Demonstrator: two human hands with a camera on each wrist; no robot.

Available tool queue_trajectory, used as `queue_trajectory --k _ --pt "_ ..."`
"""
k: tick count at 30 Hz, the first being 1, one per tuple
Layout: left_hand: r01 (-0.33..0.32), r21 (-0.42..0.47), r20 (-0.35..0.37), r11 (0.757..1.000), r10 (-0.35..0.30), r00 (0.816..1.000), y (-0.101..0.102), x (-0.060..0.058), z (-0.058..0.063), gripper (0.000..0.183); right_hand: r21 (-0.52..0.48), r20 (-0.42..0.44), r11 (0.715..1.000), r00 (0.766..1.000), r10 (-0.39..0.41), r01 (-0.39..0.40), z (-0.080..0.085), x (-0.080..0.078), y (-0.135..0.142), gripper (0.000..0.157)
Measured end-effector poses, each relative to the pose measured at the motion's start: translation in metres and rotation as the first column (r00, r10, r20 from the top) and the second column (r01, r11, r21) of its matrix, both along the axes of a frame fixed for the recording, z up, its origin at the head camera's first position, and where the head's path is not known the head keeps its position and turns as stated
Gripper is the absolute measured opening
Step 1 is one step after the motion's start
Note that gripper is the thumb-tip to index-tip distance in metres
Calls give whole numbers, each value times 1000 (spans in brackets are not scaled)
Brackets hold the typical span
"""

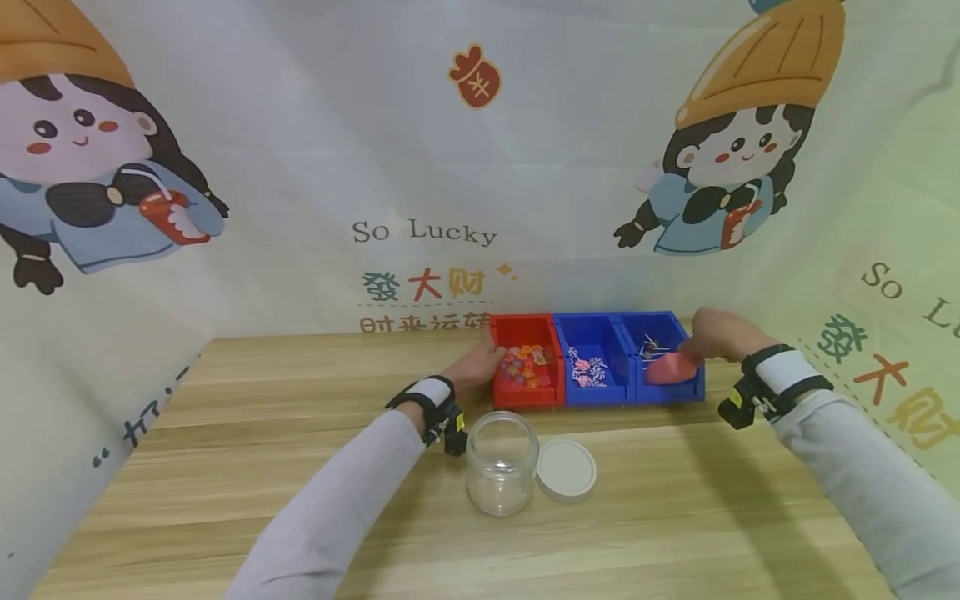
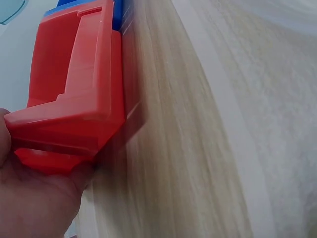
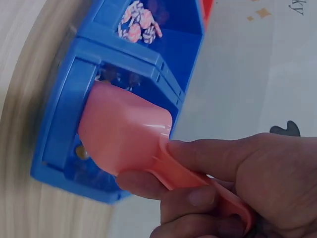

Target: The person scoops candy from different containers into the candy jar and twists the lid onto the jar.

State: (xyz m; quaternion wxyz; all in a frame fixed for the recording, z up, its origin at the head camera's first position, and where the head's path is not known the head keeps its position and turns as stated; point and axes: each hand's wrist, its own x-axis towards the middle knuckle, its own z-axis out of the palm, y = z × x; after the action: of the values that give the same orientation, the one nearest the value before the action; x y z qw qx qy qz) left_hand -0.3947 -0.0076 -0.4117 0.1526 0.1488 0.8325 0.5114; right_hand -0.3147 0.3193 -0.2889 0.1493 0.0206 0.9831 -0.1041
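My right hand grips the handle of a pink scoop. The scoop's bowl dips into the right-hand blue bin, partly hiding the lollipops inside. My left hand holds the left side of the red bin, its thumb up by the rim and other fingers underneath. Wrapped candies in bright colours lie in the red bin. Between these two, the middle blue bin holds pink-and-white swirled candies. All three bins stand side by side.
A clear glass jar stands without its lid in front of the red bin. Beside it on the right, a white lid lies on the wooden table. A printed cloth backdrop rises behind the bins.
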Motion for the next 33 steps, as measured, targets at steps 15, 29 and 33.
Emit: queue_trajectory --k 15,29,33 --pt "28 -1 -69 1000 -28 997 1 2 -4 58 26 -324 999 945 35 -28 -42 -6 -13 32" --pt "29 -36 -101 999 -32 994 1 1 -4 57 74 -329 996 942 66 -44 -31 -4 -9 23" --pt "17 -17 -88 1000 -18 996 -1 1 -4 56 173 -314 979 936 157 -106 -21 1 -12 16"
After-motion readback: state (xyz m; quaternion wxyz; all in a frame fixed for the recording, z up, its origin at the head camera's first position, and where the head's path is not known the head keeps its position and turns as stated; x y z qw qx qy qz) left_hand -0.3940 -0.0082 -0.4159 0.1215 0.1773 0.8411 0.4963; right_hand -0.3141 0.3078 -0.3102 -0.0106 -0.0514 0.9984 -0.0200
